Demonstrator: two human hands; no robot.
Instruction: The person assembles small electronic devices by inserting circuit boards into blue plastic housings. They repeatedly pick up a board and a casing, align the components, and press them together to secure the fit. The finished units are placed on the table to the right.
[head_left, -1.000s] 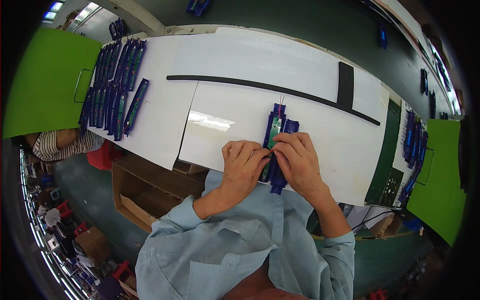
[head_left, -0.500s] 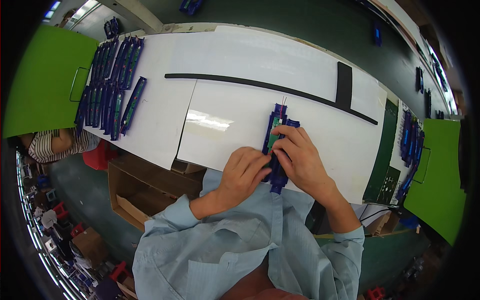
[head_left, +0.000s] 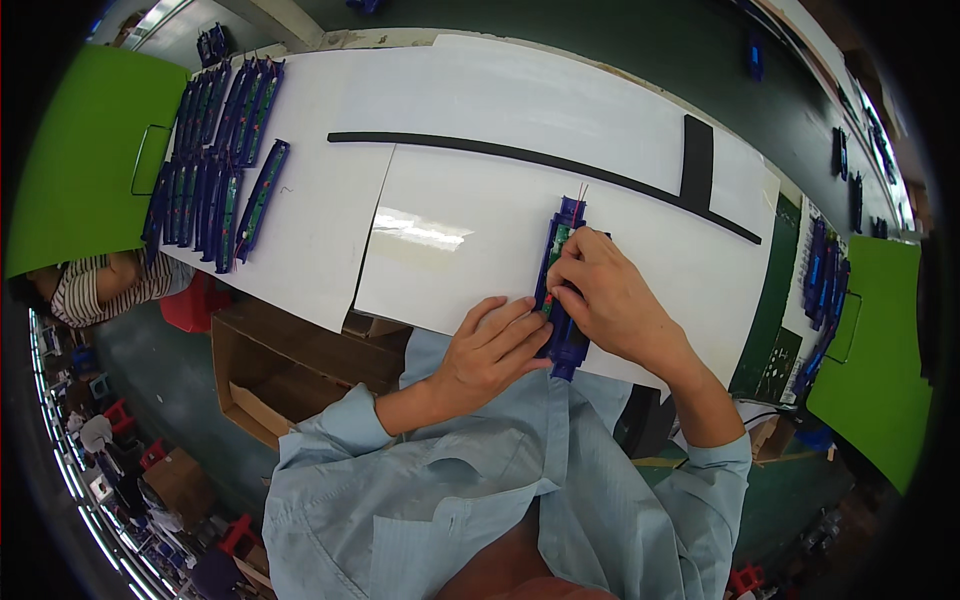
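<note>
A long dark blue plastic housing (head_left: 567,361) lies on the white worktop in front of me, its length pointing away from my body. Along its left side runs a narrow green circuit board (head_left: 558,240). Thin red wires stick out past the far end. My left hand (head_left: 493,347) holds the near left side of the housing, fingertips on its edge and thumb lower down. Over the middle of the board, my right hand (head_left: 612,295) is closed with bent fingers and thumb pinched together. Whatever is between those fingertips is hidden, as is part of the housing beneath.
Several similar blue housings with boards (head_left: 218,165) lie in rows at the left; more blue pieces (head_left: 820,285) are at the right. A black strip (head_left: 520,155) crosses the worktop. Green panels (head_left: 95,160) stand at both ends. An open cardboard box (head_left: 290,365) sits below the left edge.
The housing appears slightly farther right, with both hands still at it. My right fingers have curled in more over the board, and my left fingers lie flatter against the housing's edge.
</note>
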